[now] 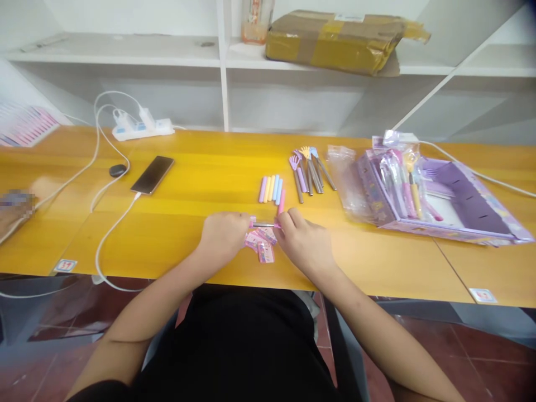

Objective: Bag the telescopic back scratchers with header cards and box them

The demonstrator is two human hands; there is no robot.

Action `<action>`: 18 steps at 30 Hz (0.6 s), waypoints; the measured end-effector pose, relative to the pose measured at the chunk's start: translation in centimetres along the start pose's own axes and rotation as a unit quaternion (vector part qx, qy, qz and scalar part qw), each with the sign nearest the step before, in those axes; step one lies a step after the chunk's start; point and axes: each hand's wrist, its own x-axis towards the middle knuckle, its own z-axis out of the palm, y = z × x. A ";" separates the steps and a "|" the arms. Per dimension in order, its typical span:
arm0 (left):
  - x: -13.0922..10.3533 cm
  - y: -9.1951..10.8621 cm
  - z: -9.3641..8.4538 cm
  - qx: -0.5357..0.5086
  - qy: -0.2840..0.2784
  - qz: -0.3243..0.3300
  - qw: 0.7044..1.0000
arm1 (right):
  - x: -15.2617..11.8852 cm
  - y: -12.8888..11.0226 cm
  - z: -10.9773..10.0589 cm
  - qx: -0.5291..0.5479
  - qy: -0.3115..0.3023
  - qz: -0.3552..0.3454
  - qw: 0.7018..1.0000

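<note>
A thin metal rod (263, 225) with pink at its ends stretches between my two hands. My left hand (224, 234) is closed round the left end, and its fingers hide most of that part. The right end is pinched in my right hand (304, 243). Just beyond the right fingers is a pink tube handle (282, 200); whether they touch it I cannot tell. Under the rod lie several small pink printed cards (266, 251). Farther back are a row of pastel tube handles (271, 188) and several back scratchers (310, 170) with metal stems and claw-shaped heads.
To the right, a purple open box (456, 226) holds bagged back scratchers, beside clear plastic bags (347, 184). At left are a phone (153, 175) on a white cable, a round black object (118, 170) and a power strip (142, 129). A taped parcel (335, 42) sits on the shelf.
</note>
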 end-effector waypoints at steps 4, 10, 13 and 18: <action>-0.8 0.3 -0.1 -0.001 0.001 -0.005 1.000 | 0.8 0.2 0.3 0.034 -0.017 0.007 0.999; 0.4 -1.1 -1.3 -0.042 0.016 0.013 0.999 | 3.9 5.8 0.7 0.197 -0.027 0.048 0.979; 2.8 -2.6 -1.5 -0.073 -0.005 0.021 0.997 | 5.7 11.0 2.0 0.259 0.021 0.105 0.960; 6.1 -4.9 0.9 -0.201 0.016 0.029 0.979 | 5.5 17.4 5.6 0.269 0.082 0.307 0.909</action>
